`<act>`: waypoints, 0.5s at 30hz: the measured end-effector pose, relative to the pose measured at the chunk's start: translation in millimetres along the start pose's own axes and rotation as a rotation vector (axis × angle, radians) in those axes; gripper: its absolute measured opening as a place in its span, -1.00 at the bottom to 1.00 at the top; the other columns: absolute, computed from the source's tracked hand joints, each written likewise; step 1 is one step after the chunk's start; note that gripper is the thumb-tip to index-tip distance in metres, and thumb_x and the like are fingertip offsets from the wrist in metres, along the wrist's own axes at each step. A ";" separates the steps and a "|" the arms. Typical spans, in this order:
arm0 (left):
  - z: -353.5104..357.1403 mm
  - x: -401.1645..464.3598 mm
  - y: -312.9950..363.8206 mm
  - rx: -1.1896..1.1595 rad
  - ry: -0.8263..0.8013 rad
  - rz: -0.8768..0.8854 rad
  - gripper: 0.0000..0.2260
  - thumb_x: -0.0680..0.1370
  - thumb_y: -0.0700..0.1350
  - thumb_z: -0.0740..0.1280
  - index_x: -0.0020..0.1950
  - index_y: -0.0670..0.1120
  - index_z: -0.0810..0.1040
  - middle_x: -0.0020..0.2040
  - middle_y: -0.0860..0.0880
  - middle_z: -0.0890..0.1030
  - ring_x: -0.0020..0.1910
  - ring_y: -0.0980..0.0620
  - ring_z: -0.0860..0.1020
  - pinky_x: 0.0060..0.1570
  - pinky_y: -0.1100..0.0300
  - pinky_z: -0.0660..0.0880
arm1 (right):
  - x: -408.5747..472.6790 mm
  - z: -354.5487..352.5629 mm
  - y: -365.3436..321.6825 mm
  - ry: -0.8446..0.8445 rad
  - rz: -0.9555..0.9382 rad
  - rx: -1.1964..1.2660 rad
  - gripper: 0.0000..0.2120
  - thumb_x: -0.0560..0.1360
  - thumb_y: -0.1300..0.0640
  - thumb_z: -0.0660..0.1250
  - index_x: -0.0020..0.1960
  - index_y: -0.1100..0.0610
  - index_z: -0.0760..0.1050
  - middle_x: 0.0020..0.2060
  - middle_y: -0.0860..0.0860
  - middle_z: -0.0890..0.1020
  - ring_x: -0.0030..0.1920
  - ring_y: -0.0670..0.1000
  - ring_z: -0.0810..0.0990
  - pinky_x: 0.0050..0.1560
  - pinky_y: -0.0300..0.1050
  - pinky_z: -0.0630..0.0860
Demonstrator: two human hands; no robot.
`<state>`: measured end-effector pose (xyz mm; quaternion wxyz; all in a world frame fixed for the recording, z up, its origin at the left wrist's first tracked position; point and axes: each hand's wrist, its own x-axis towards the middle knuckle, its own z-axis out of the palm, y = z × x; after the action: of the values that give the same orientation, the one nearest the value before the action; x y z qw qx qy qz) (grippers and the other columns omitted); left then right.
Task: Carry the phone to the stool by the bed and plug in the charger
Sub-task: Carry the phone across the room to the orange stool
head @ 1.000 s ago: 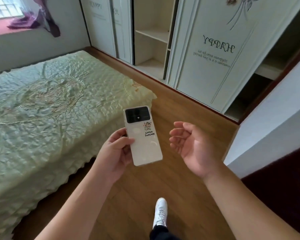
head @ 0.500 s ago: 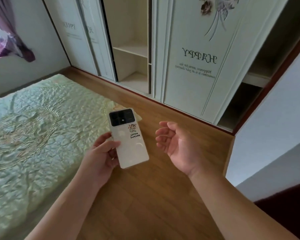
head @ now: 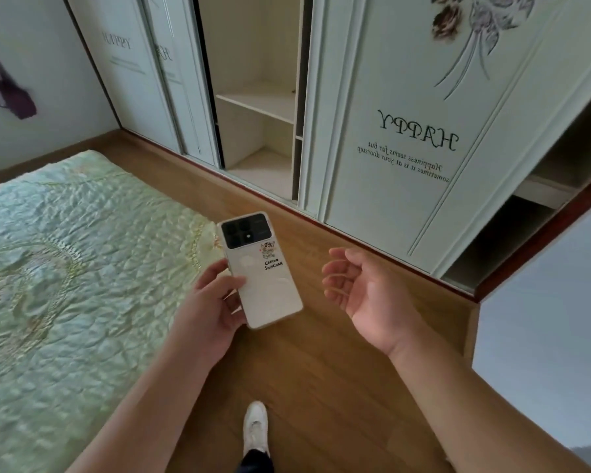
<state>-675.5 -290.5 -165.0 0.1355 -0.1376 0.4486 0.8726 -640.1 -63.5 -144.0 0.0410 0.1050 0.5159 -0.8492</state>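
Glossy white, the phone [head: 260, 269] sits back-up in the left hand [head: 212, 310], clasped by its long edges above the floor, right of the bed [head: 65, 268]. It looks stiff, light and probably slippery. The right hand [head: 365, 291] is open and empty.

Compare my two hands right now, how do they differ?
The left hand grips the phone along its edge, camera side up; the right hand holds nothing. The left hand shows its back with fingers wrapped round the phone, while the right hand is palm-open with fingers loosely curled. The left hand sits near the bed; the right hand hangs over the floor. Both are bare and raised in front.
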 end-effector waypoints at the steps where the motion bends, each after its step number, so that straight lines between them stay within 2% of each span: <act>1: 1.3 23.4 7.1 0.008 -0.010 -0.008 -0.70 0.43 -0.39 0.29 0.04 -0.08 0.61 -0.05 -0.16 0.73 -0.16 -0.11 0.71 -0.25 -0.02 0.51 | 22.1 4.1 -3.2 0.008 0.004 0.000 -0.79 0.50 0.06 0.33 0.04 0.14 0.63 -0.20 0.09 0.66 -0.18 0.04 0.63 -0.14 -0.03 0.56; 2: 3.3 46.7 14.8 0.015 -0.022 -0.022 -0.71 0.46 -0.38 0.28 0.05 -0.08 0.60 -0.06 -0.16 0.73 -0.17 -0.11 0.71 -0.25 -0.01 0.47 | 43.9 8.7 -7.4 0.019 0.006 0.000 -0.78 0.49 0.06 0.33 0.05 0.14 0.63 -0.19 0.09 0.66 -0.18 0.04 0.63 -0.14 -0.03 0.56; 5: 12.0 112.3 41.4 0.025 -0.075 -0.064 -0.73 0.47 -0.38 0.27 0.06 -0.10 0.57 -0.07 -0.15 0.73 -0.16 -0.11 0.71 -0.34 0.05 0.61 | 105.2 23.0 -25.3 0.043 -0.012 0.001 -0.75 0.47 0.05 0.35 0.07 0.16 0.62 -0.19 0.09 0.66 -0.20 0.04 0.63 -0.17 -0.05 0.56; 10: 36.9 204.5 83.4 0.047 -0.133 -0.065 -0.71 0.46 -0.39 0.27 0.09 -0.10 0.56 -0.13 -0.11 0.73 -0.23 -0.06 0.70 -0.39 0.09 0.60 | 186.6 36.8 -53.6 0.063 -0.062 0.016 -0.76 0.49 0.07 0.31 0.07 0.17 0.59 -0.20 0.10 0.66 -0.22 0.04 0.62 -0.19 -0.06 0.54; 15: 55.3 278.0 101.9 0.079 -0.182 -0.099 -0.70 0.46 -0.37 0.29 0.11 -0.10 0.58 -0.12 -0.13 0.72 -0.25 -0.06 0.69 -0.40 0.11 0.59 | 250.4 30.4 -70.2 0.116 -0.067 0.074 -0.76 0.47 0.07 0.31 0.06 0.17 0.59 -0.22 0.09 0.65 -0.24 0.03 0.61 -0.22 -0.08 0.54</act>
<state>-975.9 -270.8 -158.6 0.2238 -0.0741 0.4610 0.8555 -900.8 -48.1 -124.8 -0.0215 0.1380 0.4889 -0.8611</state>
